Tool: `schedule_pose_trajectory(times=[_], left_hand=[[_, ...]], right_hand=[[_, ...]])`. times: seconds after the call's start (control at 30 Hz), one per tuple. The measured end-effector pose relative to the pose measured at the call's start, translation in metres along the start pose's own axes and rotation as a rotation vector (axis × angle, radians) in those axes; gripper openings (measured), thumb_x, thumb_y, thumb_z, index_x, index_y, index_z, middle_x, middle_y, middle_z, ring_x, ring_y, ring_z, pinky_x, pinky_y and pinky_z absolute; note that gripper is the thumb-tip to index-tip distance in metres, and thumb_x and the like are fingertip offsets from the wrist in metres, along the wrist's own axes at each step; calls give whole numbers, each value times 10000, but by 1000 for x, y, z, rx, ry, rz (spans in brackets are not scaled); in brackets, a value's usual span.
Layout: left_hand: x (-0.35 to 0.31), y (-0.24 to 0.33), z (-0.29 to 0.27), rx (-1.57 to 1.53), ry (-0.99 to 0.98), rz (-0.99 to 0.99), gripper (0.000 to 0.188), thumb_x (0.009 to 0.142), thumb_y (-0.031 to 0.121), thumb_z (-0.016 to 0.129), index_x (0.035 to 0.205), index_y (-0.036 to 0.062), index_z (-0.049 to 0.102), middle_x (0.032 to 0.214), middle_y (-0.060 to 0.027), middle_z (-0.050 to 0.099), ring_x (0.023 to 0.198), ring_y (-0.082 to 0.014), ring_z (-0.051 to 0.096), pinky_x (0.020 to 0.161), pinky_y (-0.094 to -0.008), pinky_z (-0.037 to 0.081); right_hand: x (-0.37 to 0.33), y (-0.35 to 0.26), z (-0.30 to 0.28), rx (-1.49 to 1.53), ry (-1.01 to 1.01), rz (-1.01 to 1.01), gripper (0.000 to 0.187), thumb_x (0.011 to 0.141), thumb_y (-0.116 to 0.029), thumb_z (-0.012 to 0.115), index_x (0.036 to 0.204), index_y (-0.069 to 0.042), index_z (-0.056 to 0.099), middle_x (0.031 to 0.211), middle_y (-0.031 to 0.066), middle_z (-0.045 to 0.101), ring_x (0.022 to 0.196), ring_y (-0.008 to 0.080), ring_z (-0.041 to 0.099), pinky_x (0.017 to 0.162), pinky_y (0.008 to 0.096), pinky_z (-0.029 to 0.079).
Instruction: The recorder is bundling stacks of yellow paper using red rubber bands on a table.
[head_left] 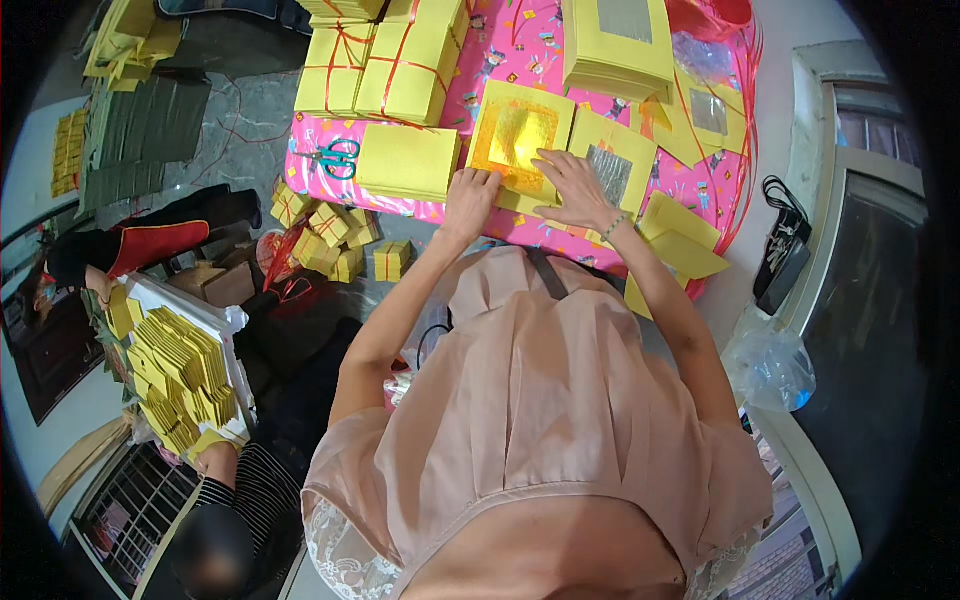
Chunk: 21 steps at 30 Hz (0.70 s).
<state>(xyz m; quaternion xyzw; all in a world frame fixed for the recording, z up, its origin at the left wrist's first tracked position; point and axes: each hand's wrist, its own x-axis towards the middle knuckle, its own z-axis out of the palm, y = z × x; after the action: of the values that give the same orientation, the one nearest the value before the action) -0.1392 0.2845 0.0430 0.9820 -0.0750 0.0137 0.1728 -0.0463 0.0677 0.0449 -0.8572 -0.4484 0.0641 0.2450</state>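
Note:
In front of me a stack of yellow paper sheets with a shiny gold-foil square on top (510, 122) lies on the pink patterned cloth. My left hand (472, 200) is at that stack's lower left corner, its fingers curled over the paper edge. My right hand (582, 192) lies with spread fingers on the stack's lower right part, fingertips touching the foil sheet. Left of my left hand is a plain yellow paper stack (405, 160). Right of the foil stack, yellow paper with a silver square (610, 172) lies partly under my right hand's side.
Teal-handled scissors (338, 158) lie at the table's left. Behind stand yellow bundles tied with red string (408, 70) and a tall yellow stack (620, 60). Small tied bundles (325, 235) sit below the table's left edge. Two people work at lower left around piled yellow packets (180, 370).

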Motion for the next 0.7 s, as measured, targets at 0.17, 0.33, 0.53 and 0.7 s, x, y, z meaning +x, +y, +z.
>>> schedule_pose_trajectory(times=[0.17,0.33,0.53,0.7], left_hand=[[25,2,-26,55,-8,43,165,784,82,579,949,87,573,843,-84,611,869,-269,567,835,-425,421],[44,14,-43,-51,360,81,358,786,68,604,1141,41,571,1213,-171,545,1162,-344,505,951,-455,403],[39,10,-2,-140,240,129,577,725,22,624,1285,75,498,1338,-179,446,1264,-371,421,1026,-485,356],[57,4,7,-127,43,58,683,819,176,659,1434,114,371,1459,-208,334,1367,-410,290,1113,-513,268]], right_hand=[[8,21,10,-18,-74,2,466,835,-267,657,1247,-75,558,1292,76,546,1236,258,470,984,412,409],[18,33,16,315,55,184,342,876,-292,636,1117,-50,645,1033,119,670,1023,297,604,878,380,475],[39,38,7,571,119,569,431,872,-412,639,1059,-25,678,966,193,691,867,328,669,762,406,517],[51,48,-1,524,-22,710,432,855,-421,662,1038,-30,694,940,184,704,879,308,679,772,397,516]])
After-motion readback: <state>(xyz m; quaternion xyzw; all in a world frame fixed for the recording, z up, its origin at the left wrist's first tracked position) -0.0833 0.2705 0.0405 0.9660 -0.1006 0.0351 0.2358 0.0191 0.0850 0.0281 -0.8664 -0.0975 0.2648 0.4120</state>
